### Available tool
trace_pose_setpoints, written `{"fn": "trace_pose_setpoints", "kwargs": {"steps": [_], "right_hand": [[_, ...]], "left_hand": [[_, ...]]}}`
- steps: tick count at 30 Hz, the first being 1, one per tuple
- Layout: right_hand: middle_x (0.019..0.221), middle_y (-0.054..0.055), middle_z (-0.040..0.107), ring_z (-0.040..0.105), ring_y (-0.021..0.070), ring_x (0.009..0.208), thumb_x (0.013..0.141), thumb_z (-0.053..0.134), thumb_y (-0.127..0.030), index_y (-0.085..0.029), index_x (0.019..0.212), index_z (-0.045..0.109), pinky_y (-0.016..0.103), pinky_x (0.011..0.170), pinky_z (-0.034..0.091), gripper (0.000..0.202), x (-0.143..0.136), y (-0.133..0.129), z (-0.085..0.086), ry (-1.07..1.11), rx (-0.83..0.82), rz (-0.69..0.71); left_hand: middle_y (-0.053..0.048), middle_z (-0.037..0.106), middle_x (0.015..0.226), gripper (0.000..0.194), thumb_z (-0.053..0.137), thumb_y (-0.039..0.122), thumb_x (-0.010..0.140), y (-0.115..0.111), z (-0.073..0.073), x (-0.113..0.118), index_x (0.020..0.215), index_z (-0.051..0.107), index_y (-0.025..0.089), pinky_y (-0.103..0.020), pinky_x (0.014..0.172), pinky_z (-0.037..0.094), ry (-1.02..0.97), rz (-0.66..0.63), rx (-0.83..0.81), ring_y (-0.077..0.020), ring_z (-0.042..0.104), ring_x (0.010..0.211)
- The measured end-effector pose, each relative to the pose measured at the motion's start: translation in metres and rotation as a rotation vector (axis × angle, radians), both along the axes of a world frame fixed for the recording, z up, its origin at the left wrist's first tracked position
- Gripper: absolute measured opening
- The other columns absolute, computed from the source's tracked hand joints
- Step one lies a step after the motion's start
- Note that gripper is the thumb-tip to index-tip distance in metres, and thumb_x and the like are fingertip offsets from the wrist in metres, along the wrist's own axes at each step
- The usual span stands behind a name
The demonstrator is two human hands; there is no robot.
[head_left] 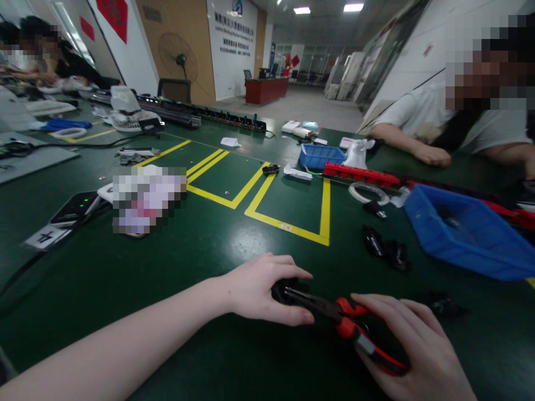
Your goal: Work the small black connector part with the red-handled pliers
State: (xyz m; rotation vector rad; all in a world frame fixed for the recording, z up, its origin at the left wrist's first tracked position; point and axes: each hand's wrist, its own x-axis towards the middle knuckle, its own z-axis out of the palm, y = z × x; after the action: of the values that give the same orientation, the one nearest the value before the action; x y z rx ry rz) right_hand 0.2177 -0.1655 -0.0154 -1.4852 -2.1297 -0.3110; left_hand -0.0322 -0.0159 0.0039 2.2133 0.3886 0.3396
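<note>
Near the front of the green table, my left hand (265,289) is closed around a small black part (284,291), thumb and fingers on either side of it. My right hand (413,340) holds red-and-black pliers (346,326) by their handles. The plier jaws point left and reach the black part between my left fingers; whether they grip it I cannot tell. Both hands are just above the tabletop. Dark small parts (387,248) in shiny wrapping lie beyond my right hand.
A blue bin (468,234) stands at the right, a smaller blue basket (321,157) farther back. Red strips (361,175) run between them. At left lie a phone (144,206) and a black device (77,207) with a cable. A person's hand (432,156) rests across the table.
</note>
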Motion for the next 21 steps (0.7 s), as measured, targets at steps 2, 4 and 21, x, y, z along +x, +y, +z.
{"fn": "trace_pose_setpoints", "kwargs": {"steps": [2,4,21], "right_hand": [[0.105,0.007,0.071,0.068,0.0228,0.091,0.088,0.057,-0.027,-0.021,0.122,0.056,0.038,0.08,0.045,0.035,0.0018,0.0012,0.0009,-0.033,0.017,0.018],[0.106,0.008,0.071,0.068,0.0236,0.092,0.089,0.057,-0.028,-0.022,0.123,0.056,0.04,0.082,0.045,0.035,0.0025,0.0015,0.0014,-0.033,0.014,-0.002],[0.105,0.007,0.071,0.068,0.0233,0.09,0.083,0.059,-0.025,-0.023,0.12,0.057,0.038,0.079,0.048,0.037,-0.0028,-0.0002,0.0033,0.004,-0.049,-0.026]], "left_hand": [[-0.007,0.064,0.104,0.065,0.073,0.057,0.08,-0.0005,-0.0007,0.0002,0.131,0.063,0.017,-0.034,0.083,0.049,-0.002,0.011,-0.021,-0.0236,0.063,0.094],[-0.007,0.063,0.107,0.067,0.075,0.056,0.078,-0.0011,-0.0015,0.0002,0.131,0.062,0.018,-0.035,0.084,0.05,-0.006,0.029,-0.044,-0.0236,0.063,0.095],[-0.009,0.059,0.116,0.072,0.079,0.051,0.076,-0.0034,-0.0043,0.0002,0.136,0.056,0.019,-0.04,0.092,0.052,-0.036,0.093,-0.037,-0.0249,0.062,0.103]]}}
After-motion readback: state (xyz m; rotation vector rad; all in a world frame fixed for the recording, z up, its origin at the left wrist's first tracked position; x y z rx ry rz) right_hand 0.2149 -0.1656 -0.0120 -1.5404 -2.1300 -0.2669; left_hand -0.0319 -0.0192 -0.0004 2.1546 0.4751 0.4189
